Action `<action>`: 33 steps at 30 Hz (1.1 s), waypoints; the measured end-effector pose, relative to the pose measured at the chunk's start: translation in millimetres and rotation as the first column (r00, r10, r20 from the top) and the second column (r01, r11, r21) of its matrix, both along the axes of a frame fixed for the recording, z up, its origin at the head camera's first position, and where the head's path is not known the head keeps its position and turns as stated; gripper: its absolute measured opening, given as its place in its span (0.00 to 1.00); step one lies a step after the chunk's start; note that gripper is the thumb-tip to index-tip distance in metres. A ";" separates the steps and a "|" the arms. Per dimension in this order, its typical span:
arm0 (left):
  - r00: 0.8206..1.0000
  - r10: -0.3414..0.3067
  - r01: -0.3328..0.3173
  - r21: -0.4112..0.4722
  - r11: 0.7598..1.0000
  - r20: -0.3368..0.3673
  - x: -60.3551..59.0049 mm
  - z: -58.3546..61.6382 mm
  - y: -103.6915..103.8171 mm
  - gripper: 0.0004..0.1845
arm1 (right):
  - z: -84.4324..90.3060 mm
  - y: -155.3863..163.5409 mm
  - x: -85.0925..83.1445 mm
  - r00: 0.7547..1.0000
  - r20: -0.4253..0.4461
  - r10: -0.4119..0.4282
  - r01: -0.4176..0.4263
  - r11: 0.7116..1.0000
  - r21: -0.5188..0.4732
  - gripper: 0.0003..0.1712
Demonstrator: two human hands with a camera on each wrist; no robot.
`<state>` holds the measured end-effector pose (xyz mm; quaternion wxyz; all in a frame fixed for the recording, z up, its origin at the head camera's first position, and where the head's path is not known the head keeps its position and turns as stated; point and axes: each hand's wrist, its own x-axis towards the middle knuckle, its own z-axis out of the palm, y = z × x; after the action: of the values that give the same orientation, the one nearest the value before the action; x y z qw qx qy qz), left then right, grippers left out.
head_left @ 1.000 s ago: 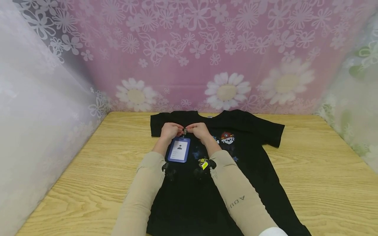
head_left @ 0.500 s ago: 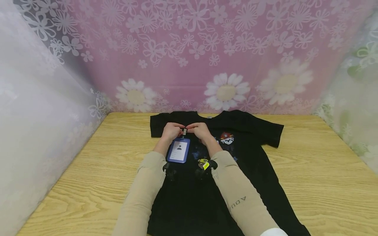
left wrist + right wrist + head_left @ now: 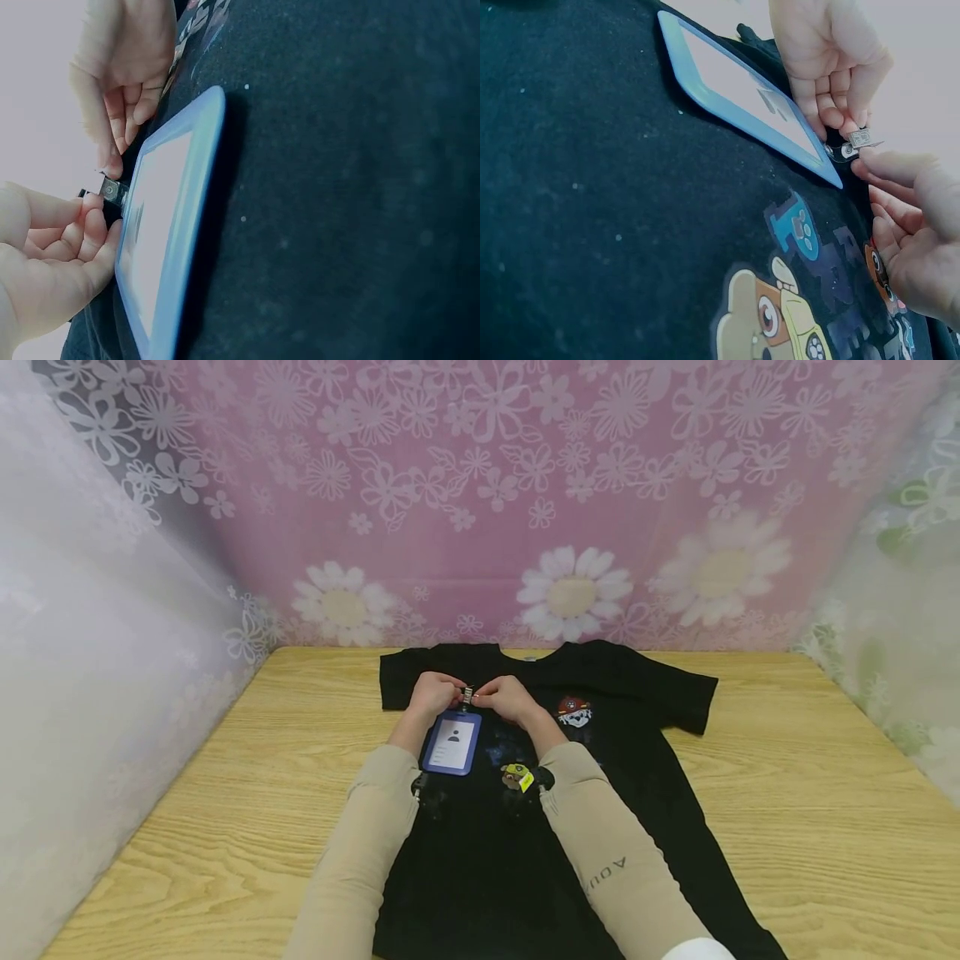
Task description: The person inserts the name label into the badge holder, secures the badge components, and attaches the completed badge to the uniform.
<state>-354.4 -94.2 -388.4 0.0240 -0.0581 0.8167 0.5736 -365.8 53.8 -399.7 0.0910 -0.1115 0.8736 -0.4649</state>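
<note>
A blue-framed badge holder (image 3: 431,752) with a white card lies on the chest of a black T-shirt (image 3: 480,877). The badge's metal clip (image 3: 860,138) is at its top end, between my two hands. My left hand (image 3: 433,695) is at the clip's left side, thumb and finger pinching a bit of black shirt fabric beside it in the left wrist view. From the other side, my right hand (image 3: 508,698) pinches the clip with thumb and finger. Fingertips hide part of the clip, so whether it grips the fabric cannot be told.
The shirt is spread flat on a wooden table (image 3: 247,793), collar toward the back. Cartoon dog prints (image 3: 575,712) decorate its front. Behind the table hangs a pink flowered curtain (image 3: 465,485), with pale curtains at both sides.
My right hand has shifted slightly toward me and right, so its fingertips now stand apart from the left ones. The left hand and the badge holder have barely moved.
</note>
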 end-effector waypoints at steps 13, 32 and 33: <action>1.000 -0.014 0.013 -0.087 0.996 -0.008 0.2 -1.4 -2.5 0.11 | -1.2 -0.5 1.0 1.000 0.026 0.000 0.001 0.999 -0.038 0.12; 1.000 -0.001 -0.002 -0.149 0.989 -0.021 -0.7 0.8 3.4 0.12 | 1.3 2.4 -0.8 0.991 0.107 -0.075 0.083 0.994 -0.072 0.12; 1.000 0.003 -0.005 -0.147 0.989 -0.017 -0.7 0.7 3.7 0.11 | 1.4 2.2 -0.9 0.991 0.111 -0.077 0.085 0.994 -0.071 0.12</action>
<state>-355.1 -90.5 -387.7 0.0116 -0.0564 0.8568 0.5125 -366.7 56.1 -398.2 0.1152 -0.0540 0.8530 -0.5062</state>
